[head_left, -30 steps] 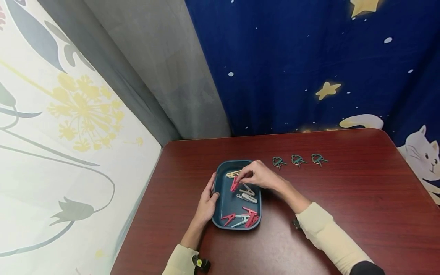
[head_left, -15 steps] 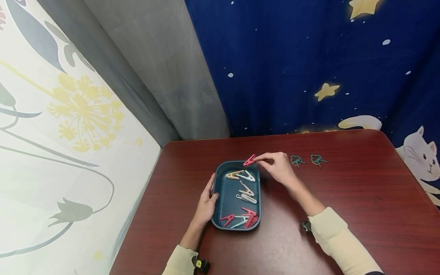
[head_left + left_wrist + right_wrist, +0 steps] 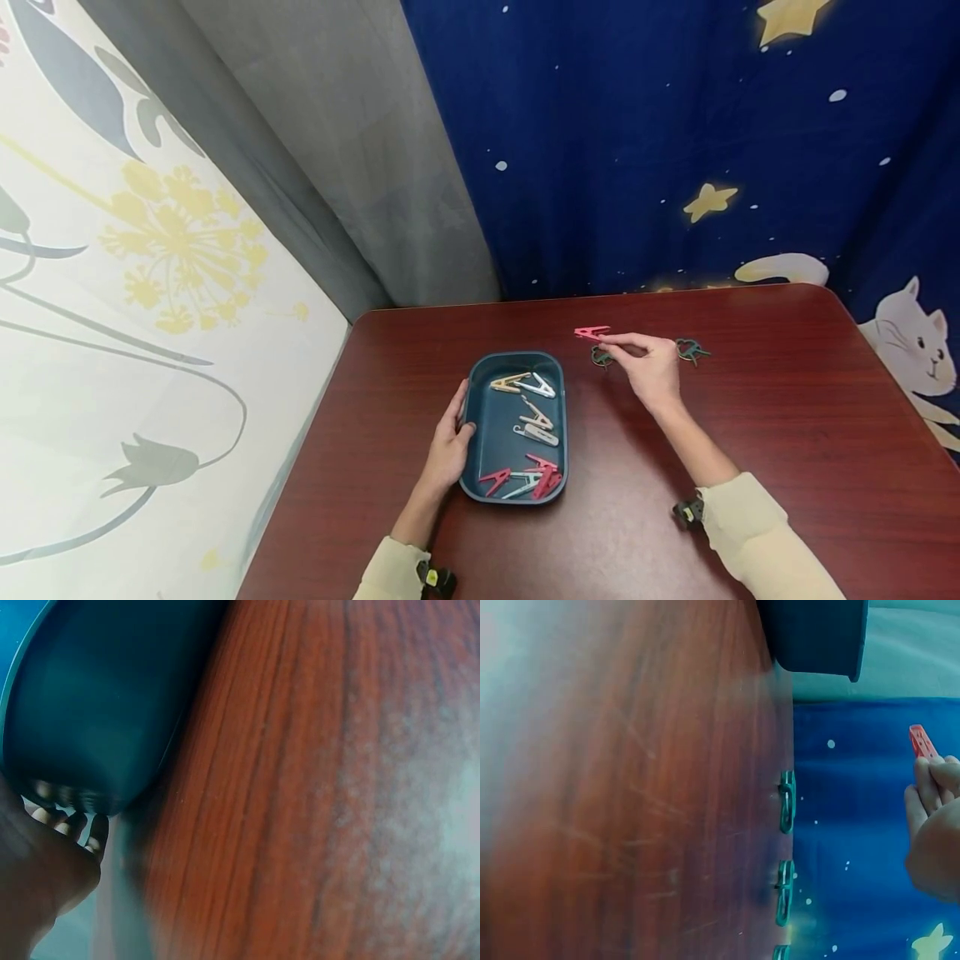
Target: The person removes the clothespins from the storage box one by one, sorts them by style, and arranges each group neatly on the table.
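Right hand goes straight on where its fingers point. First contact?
Probably the grey curtain: in the head view, the line of the right hand, led by the red clothespin it pinches, seems to pass beyond the tray. Depth is unclear.

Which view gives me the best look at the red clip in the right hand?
The head view: the red clip juts out from the right hand with its two arms visible. The right wrist view shows only one end, the hand covering the rest. The left wrist view misses it entirely.
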{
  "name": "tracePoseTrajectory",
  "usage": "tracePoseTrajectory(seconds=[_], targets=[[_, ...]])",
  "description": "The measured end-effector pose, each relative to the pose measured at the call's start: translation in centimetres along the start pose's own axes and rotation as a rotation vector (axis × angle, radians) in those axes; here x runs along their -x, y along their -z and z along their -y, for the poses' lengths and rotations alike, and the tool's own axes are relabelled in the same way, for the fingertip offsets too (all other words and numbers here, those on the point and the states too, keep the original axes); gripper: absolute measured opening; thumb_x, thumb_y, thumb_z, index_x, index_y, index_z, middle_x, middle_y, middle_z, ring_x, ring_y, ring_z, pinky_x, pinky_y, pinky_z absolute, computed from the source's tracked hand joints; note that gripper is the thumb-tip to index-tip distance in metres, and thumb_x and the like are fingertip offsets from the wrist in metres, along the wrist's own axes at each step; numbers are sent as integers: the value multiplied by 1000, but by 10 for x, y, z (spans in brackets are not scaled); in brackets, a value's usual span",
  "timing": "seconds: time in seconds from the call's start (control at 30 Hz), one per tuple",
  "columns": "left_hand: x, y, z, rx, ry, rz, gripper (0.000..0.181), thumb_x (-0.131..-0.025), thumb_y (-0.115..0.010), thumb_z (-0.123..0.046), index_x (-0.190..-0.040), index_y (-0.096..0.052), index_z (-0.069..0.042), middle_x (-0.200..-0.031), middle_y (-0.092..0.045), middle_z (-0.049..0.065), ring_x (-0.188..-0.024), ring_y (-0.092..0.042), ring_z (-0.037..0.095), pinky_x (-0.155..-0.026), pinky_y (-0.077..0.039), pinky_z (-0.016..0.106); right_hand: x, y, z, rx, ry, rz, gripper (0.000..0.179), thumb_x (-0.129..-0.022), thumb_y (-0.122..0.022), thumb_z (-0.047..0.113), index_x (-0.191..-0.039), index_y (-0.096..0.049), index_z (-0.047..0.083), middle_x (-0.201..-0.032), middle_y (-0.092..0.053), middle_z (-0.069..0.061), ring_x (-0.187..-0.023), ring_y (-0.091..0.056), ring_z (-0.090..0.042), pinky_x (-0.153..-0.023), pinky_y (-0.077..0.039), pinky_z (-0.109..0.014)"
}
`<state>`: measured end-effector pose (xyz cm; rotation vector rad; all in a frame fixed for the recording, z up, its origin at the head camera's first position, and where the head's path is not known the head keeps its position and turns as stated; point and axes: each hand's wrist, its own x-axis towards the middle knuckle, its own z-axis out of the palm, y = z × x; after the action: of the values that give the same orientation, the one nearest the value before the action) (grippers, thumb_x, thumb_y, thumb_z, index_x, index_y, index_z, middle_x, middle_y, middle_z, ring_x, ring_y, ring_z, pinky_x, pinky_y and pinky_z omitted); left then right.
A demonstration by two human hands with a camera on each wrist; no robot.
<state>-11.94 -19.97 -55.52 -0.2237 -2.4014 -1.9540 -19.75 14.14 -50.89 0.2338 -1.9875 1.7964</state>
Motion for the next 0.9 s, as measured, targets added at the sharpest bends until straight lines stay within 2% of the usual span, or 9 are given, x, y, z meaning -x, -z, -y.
tracePoseTrajectory(seconds=[0.13, 0.3, 0.4, 0.5, 0.63, 0.77, 0.9], targets=[[-1, 0, 2, -5, -3, 2, 74, -101, -41, 16, -169, -24, -6, -173, -31, 5, -156, -32, 29, -124, -25, 51, 7, 5, -6, 8, -51, -67, 11, -85, -86, -3, -96, -85, -1, -94, -78, -23, -80, -73, 4, -67, -54, -12], [-1, 0, 2, -3, -3, -1, 76, -100, -41, 17, -170, -26, -10, -172, -31, 4, -156, -33, 28, -123, -25, 52, 20, 8, -8, -3, -194, -120, 12, -84, -87, -3, -95, -83, -5, -91, -80, -17, -75, -73, 2, -66, -55, -14], [0, 0, 1, -4, 4, -4, 76, -101, -41, 16, -170, -27, -13, -172, -31, 3, -156, -33, 26, -123, -26, 49, 27, 9, -11, 13, -270, -119, 12, -84, -87, -2, -95, -83, -6, -85, -80, -10, -72, -73, 2, -64, -55, -14], [0, 1, 1, -11, 4, -3, 75, -101, -41, 15, -170, -26, -12, -173, -30, 3, -157, -31, 25, -124, -25, 46, 33, 9, -14, 59, -314, -102, 13, -83, -88, 0, -95, -83, -4, -81, -80, -7, -70, -71, 3, -63, -53, -14], [0, 1, 1, -23, 3, -1, 74, -102, -42, 15, -170, -25, -10, -173, -30, 4, -157, -30, 26, -124, -25, 44, 38, 6, -15, 50, -375, -73, 13, -84, -87, 0, -95, -83, -5, -83, -80, -11, -65, -72, -4, -58, -56, -20], [-1, 1, 2, -20, -4, 3, 75, -101, -41, 15, -170, -25, -10, -173, -29, 5, -157, -30, 27, -124, -24, 47, 42, 4, -15, 11, -443, -45, 12, -86, -85, -4, -96, -81, -9, -87, -79, -18, -61, -75, -14, -57, -59, -28], [0, 1, 2, -18, -14, 4, 74, -100, -41, 15, -169, -24, -6, -173, -29, 7, -157, -30, 30, -123, -25, 49, 45, 3, -16, 27, -480, -22, 5, -86, -83, -7, -91, -81, -8, -87, -79, -19, -61, -75, -15, -59, -60, -28]])
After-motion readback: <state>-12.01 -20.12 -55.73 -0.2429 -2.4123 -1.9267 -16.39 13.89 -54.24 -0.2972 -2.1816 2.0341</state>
